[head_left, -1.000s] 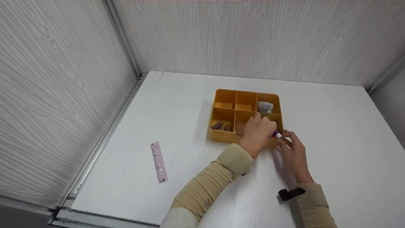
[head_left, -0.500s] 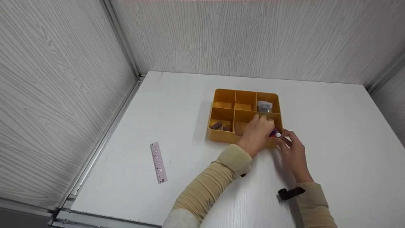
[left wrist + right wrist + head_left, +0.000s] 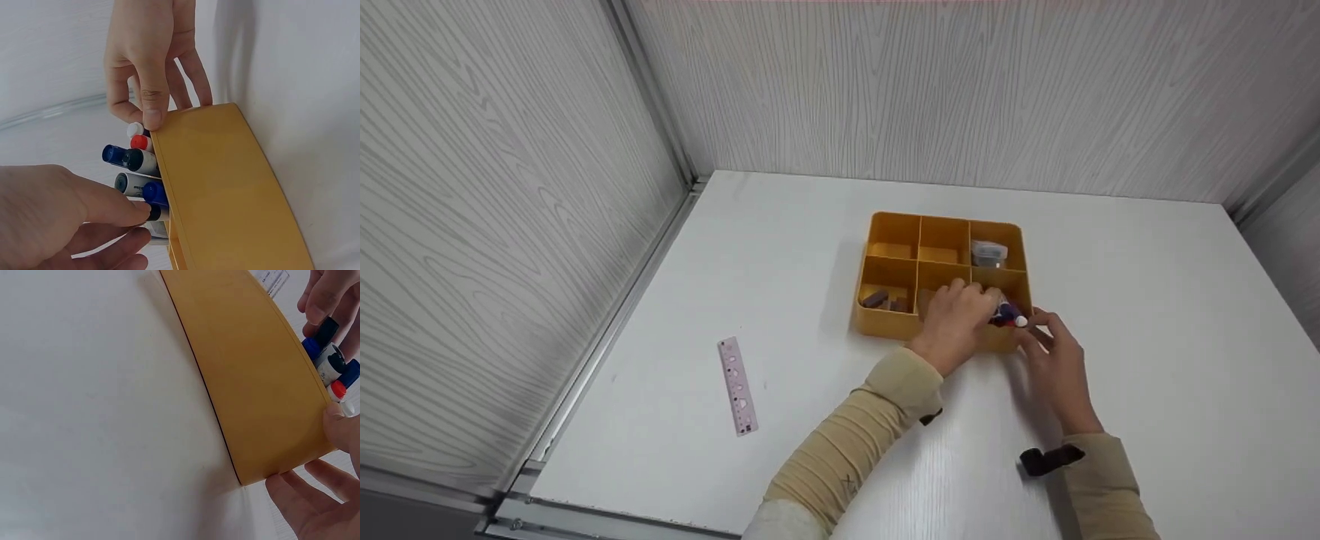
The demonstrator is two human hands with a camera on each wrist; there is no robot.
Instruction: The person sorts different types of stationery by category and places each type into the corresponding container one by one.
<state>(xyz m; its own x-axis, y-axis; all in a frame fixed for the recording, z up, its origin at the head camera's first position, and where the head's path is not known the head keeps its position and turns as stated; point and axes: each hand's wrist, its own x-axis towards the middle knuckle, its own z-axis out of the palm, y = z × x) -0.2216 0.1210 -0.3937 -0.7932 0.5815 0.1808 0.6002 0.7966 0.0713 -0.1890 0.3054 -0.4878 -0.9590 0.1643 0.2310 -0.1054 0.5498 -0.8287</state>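
Observation:
A yellow six-compartment organizer box (image 3: pixel 885 324) stands on the white table. At its near right compartment, my left hand (image 3: pixel 960 319) pinches a black-capped marker (image 3: pixel 326 331) between thumb and fingers. Several markers with blue, red, white and black ends lean beside it, among them a red-ended marker (image 3: pixel 140 142) and a white-ended one (image 3: pixel 134 130), their ends poking above the rim. My right hand (image 3: pixel 1057 367) grips the box's near right corner, thumb on the rim and fingers against the side wall. The lower parts of the markers are hidden by the wall.
A pink stencil ruler (image 3: pixel 737 386) lies on the table to the left. Brown pieces (image 3: pixel 875 299) sit in the near left compartment, and a small clear case (image 3: pixel 988 253) is in the far right one. Pale wood-grain panels (image 3: pixel 840 97) bound the table.
My left hand has drawn back slightly toward the near left, leaving more of the markers in sight. My right hand stays at the box corner.

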